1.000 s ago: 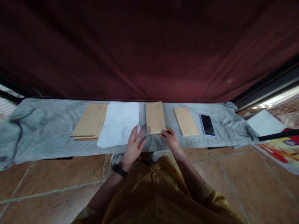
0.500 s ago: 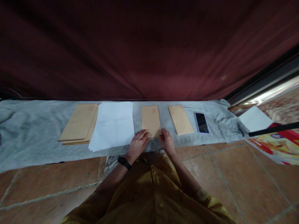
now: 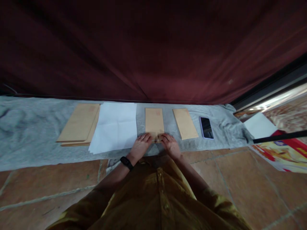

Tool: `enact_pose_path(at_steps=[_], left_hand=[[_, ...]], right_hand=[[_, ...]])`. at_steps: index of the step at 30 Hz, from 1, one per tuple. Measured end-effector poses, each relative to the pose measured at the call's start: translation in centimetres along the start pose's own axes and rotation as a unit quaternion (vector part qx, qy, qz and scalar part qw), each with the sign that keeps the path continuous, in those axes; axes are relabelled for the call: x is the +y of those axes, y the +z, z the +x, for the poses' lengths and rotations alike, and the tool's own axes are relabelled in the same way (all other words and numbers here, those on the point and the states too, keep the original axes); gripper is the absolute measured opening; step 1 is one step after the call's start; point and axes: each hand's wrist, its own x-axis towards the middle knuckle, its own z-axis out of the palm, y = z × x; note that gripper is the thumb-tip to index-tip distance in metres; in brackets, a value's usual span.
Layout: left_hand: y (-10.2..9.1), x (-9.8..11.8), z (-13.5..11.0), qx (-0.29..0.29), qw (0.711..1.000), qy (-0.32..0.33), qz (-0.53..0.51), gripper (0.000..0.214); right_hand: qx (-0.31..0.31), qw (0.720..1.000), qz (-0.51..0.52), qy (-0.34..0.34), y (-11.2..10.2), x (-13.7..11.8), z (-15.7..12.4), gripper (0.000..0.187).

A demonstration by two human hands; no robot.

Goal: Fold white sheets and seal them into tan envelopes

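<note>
A brown paper envelope [image 3: 154,119] lies flat on the grey cloth in front of me, its near end between my hands. My left hand [image 3: 141,145] grips the near left corner, fingers on top and curled. At the near right corner, my right hand [image 3: 169,144] has its fingers bent over the edge; the thumbs are partly hidden. Left of the envelope is a stack of white paper sheets [image 3: 116,124], and beyond it a pile of larger-looking brown envelopes [image 3: 78,123]. Another single envelope [image 3: 185,123] rests to the right.
A phone [image 3: 206,127] with a pale purple case lies right of the envelopes on the grey cloth [image 3: 31,127]. Dark red fabric [image 3: 153,57] hangs behind it. At the right are a dark bar [image 3: 280,136], a white sheet [image 3: 260,125] and a red-yellow printed package [image 3: 285,151].
My right hand has moved slightly inward and its fingers now lie over the envelope's near edge. The left hand stays at its corner. The view has shifted a little.
</note>
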Motion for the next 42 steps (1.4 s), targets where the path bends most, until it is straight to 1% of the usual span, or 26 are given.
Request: enact_pose_path(at_steps=[4, 10, 15, 21, 24, 29, 34, 42], left_hand=[[-0.4, 0.3, 0.2, -0.016, 0.999, 0.021, 0.023, 0.035], [-0.5, 0.7, 0.3, -0.012, 0.999, 0.031, 0.041, 0.033], [-0.5, 0.8, 0.2, -0.016, 0.998, 0.028, 0.057, 0.033], [-0.2, 0.7, 0.0, 0.003, 0.999, 0.018, 0.033, 0.034], [0.1, 0.6, -0.1, 0.007, 0.999, 0.019, 0.027, 0.036], [0.8, 0.3, -0.6, 0.021, 1.0, 0.014, 0.012, 0.039], [1.3, 0.5, -1.2, 0.06, 0.998, -0.01, -0.024, 0.03], [1.2, 0.6, -0.8, 0.087, 0.994, -0.034, -0.054, 0.026]], right_hand=[[-0.006, 1.0, -0.014, -0.01, 0.1, 0.1, 0.2, 0.025], [-0.02, 0.999, -0.031, -0.016, -0.4, -0.1, 0.4, 0.025], [-0.002, 1.0, -0.003, 0.003, 0.1, 0.1, 0.3, 0.022], [0.043, 0.996, 0.073, 0.024, 1.3, 0.7, 0.0, 0.019], [0.057, 0.994, 0.09, 0.028, 1.7, 0.9, 0.0, 0.02], [0.053, 0.995, 0.084, 0.023, 1.6, 0.7, -0.4, 0.025], [0.027, 0.997, 0.072, -0.01, 1.3, 0.4, -1.0, 0.035], [0.045, 0.994, 0.088, 0.036, 1.4, 0.1, -0.4, 0.022]])
